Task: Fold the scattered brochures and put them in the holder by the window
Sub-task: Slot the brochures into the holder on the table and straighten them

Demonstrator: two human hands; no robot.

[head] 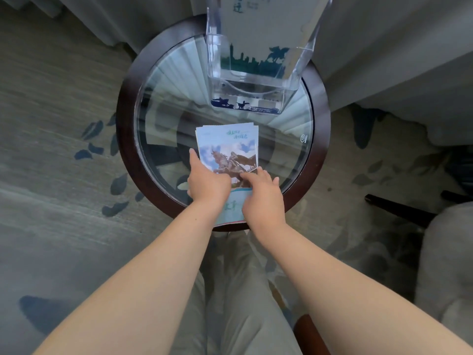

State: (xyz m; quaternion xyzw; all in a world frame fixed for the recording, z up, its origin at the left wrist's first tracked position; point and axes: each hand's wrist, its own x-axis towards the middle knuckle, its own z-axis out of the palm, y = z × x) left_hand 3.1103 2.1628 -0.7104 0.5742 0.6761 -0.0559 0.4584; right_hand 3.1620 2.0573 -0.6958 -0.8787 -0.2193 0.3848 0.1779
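A folded brochure (227,147) with a statue photo on its cover lies on the near half of the round glass table (320,139). My left hand (206,179) grips its left edge, thumb up along the side. My right hand (261,193) presses fingertips on its lower right part. Under both hands lies another pale teal sheet (231,207), reaching the table's near rim. At the table's far side stands the clear acrylic holder (256,83), with a white brochure (256,34) upright inside it.
Grey curtains (115,19) hang behind the table. A grey upholstered seat (409,73) fills the right side, and a dark chair leg (399,210) lies low at right. Patterned carpet (64,162) surrounds the table. My knees are below the near rim.
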